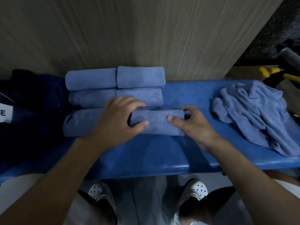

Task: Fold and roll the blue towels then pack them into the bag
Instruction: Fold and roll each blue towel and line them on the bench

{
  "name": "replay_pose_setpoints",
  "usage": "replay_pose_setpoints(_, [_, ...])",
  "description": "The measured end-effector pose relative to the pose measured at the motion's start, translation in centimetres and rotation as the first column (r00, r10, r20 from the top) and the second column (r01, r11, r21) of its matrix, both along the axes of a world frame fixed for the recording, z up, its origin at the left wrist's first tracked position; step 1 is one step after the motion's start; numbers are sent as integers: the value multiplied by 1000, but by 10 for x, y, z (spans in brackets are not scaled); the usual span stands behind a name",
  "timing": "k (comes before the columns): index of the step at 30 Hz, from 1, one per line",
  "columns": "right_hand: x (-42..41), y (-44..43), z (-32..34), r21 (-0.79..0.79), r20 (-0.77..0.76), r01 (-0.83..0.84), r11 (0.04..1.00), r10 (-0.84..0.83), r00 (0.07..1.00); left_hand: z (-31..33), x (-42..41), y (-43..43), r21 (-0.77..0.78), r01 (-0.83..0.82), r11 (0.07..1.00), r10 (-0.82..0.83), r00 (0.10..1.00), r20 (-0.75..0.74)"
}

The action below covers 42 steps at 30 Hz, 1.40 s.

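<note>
A rolled blue towel (158,122) lies on the blue bench (162,155) in front of me. My left hand (118,122) grips its left end, thumb in front and fingers curled over the back. My right hand (193,125) holds its right end, thumb on top and fingers round the edge. Another rolled towel (81,122) lies just to the left. Behind them, several rolled towels (115,85) are stacked against the wall. A loose pile of unfolded blue towels (253,114) sits at the right. The dark navy bag (32,103) lies at the left end of the bench.
A wood-grain wall (146,33) stands right behind the bench. Yellow-handled tools (279,73) and a grey cylinder (290,55) lie beyond the bench's right end. My white shoes (196,189) are on the floor below the bench's front edge.
</note>
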State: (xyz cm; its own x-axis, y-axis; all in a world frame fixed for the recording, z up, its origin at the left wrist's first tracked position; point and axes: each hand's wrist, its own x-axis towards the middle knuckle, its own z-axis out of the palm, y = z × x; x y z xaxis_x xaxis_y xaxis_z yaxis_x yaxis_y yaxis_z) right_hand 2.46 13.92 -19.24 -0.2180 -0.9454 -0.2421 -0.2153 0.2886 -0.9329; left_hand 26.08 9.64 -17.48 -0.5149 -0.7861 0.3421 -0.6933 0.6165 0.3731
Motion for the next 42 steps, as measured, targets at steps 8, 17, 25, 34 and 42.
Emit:
replay_pose_setpoints(8, [15,-17,-3,-24,-247,-168,986,157,956,-10,50,-15,106,-208,972,157,919,363])
replay_pose_setpoints(17, [37,-23,-11,-73,-331,-124,990,93,939,-26,61,-15,54,-147,988,126,952,279])
replay_pose_setpoints(25, [43,-28,-17,-112,-343,-98,989,54,938,-36,63,-15,11,-152,988,144,952,271])
replay_pose_setpoints(34, [39,-20,-14,-133,-242,-63,989,29,970,-25,47,-8,-57,-136,989,146,961,236])
replay_pose_setpoints(42, [-14,8,16,-178,-292,52,983,-103,951,21,-51,6,76,9,997,-25,977,210])
